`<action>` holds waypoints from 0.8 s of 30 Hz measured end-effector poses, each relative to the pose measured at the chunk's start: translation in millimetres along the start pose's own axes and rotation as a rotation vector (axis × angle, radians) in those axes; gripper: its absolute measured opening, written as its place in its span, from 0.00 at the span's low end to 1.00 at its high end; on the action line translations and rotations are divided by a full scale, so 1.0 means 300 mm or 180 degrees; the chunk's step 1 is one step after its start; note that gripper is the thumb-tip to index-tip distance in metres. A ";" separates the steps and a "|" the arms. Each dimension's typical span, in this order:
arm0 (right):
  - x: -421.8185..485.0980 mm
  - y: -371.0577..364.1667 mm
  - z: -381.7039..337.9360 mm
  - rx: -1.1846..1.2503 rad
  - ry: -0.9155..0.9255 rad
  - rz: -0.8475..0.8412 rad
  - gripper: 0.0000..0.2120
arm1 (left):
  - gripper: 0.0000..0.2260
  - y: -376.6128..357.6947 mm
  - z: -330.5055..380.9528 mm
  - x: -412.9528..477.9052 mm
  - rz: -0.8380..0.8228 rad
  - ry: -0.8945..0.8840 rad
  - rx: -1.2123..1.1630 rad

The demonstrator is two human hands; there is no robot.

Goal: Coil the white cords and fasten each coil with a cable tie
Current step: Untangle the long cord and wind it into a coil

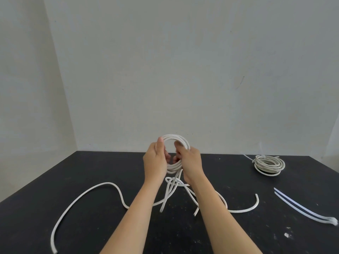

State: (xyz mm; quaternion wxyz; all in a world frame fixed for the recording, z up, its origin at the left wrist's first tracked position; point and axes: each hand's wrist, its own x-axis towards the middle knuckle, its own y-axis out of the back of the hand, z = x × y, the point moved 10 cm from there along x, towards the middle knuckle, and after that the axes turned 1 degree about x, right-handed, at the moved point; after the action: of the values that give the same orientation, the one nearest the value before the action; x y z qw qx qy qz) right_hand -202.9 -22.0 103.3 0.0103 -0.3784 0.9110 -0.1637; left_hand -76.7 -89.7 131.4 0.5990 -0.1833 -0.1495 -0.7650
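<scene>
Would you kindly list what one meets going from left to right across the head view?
Loose end of the white cord → left hand → half-wound white cord coil in both hands' grip → right hand → finished white cord coil lying flat → two spare translucent plastic cable ties.

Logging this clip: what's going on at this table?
A person holds a partly wound coil of round white cord above the black table, left hand and right hand each gripping a side of the loops. Loose white cord trails across the table below. A finished, tied white cord coil lies far right, and two translucent plastic cable ties lie nearer.
</scene>
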 end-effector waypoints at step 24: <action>0.059 0.240 0.058 0.2600 -0.0906 0.1544 0.08 | 0.10 0.218 -0.351 0.099 0.0700 0.2327 -0.2247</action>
State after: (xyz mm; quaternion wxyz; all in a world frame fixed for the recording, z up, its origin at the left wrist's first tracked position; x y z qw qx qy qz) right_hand -262.5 8.0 66.6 0.3199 -0.1392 0.8238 -0.4469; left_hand -30.4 -178.0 52.0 0.5906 -0.1096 0.3568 -0.7155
